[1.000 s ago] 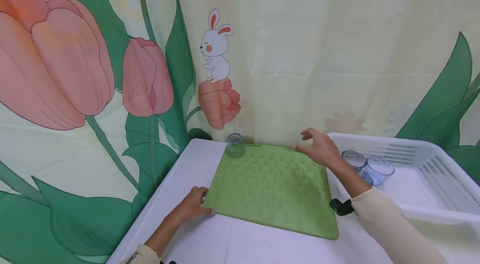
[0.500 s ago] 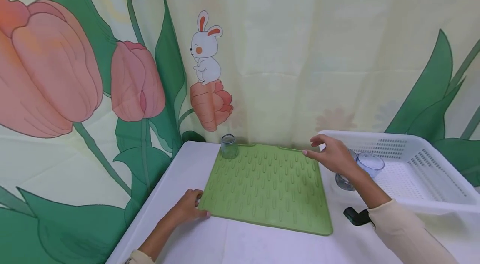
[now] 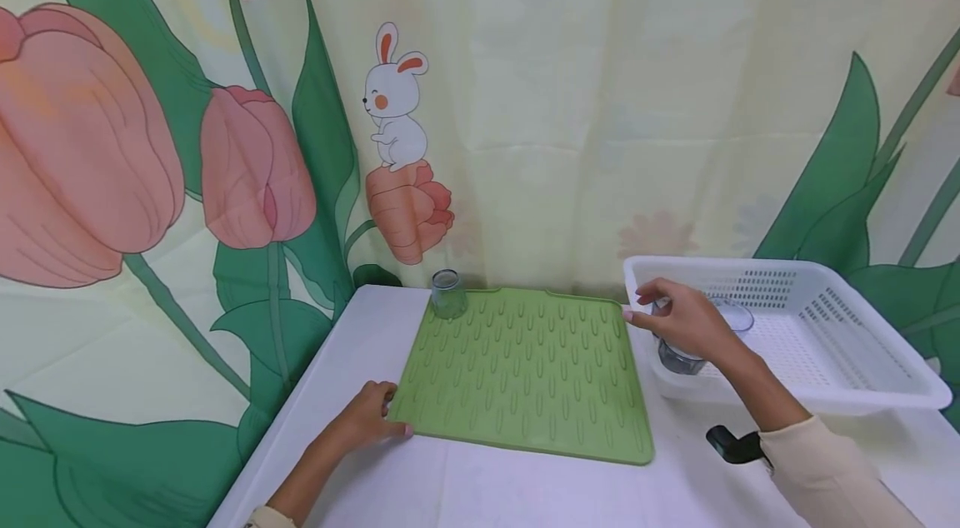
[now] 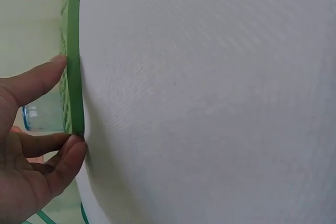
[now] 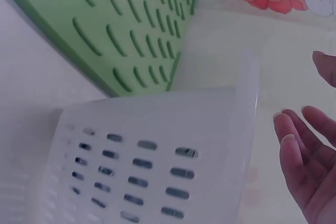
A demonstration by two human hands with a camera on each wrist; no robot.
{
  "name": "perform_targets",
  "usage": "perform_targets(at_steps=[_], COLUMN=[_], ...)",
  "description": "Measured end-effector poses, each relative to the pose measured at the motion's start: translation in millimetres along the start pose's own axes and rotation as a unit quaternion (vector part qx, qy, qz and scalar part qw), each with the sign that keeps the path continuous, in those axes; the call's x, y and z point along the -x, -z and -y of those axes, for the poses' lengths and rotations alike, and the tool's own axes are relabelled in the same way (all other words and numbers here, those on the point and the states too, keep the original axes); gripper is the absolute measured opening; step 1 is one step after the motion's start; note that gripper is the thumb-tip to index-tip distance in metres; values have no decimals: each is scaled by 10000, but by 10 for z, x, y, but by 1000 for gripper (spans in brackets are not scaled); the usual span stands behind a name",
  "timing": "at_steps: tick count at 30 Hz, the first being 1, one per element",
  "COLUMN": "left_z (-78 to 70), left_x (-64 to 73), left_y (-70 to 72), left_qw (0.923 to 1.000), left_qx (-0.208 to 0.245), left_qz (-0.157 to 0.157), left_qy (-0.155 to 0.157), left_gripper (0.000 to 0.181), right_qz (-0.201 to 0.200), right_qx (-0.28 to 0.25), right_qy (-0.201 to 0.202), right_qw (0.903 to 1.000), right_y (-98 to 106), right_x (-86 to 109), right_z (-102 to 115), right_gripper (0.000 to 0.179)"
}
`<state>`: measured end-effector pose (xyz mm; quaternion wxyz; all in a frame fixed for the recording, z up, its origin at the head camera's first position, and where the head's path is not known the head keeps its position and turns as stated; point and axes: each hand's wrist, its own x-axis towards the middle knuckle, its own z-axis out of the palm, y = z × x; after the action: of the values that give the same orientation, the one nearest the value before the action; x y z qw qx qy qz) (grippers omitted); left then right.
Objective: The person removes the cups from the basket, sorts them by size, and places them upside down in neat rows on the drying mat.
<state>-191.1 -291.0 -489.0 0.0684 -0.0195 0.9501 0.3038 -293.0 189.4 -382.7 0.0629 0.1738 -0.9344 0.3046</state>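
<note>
A green drying mat (image 3: 525, 378) with raised ridges lies on the white-covered table. My left hand (image 3: 367, 415) grips its near left corner; in the left wrist view the thumb (image 4: 44, 80) is on one edge and the curled fingers (image 4: 68, 163) press at the corner. A clear glass (image 3: 448, 295) stands on the mat's far left corner. My right hand (image 3: 686, 320), fingers loosely bent and holding nothing, hovers over the left end of the white plastic basket (image 3: 750, 264). Below it is a glass (image 3: 678, 359) in the basket, partly hidden, with a bluish glass (image 3: 737, 316) behind.
The basket's slotted end wall (image 5: 157, 121) stands close to the mat's right side. A curtain (image 3: 540, 136) printed with tulips and a rabbit hangs right behind the table. White tablecloth (image 3: 487, 486) shows in front of the mat.
My right hand has moved right, from over the mat's far right part to above the glasses in the basket. The left hand stays at the mat's corner. The head view has turned slightly right.
</note>
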Motion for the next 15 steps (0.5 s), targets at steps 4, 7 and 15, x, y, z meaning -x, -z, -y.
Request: perform_targets(at_steps=[4,7,15], left_z=[-23,-32,-29], left_x=[-20,-37,-46], left_y=[-14,-23,24], left_qw=[10000,9999,10000], left_qx=[28,33,12], left_qz=[-9,-41,-61], left_qy=[-70,-132,31], left_gripper=[74,72,74], right_qz=[-79,-108,-115], right_qx=[128,148,10], right_qy=[-4,-84,-357], right_qw=[9999,9998,9993], right_y=[59,82,52], right_x=[85,146,260], right_z=[-78,-145,-303], right_gripper=[54,50,62])
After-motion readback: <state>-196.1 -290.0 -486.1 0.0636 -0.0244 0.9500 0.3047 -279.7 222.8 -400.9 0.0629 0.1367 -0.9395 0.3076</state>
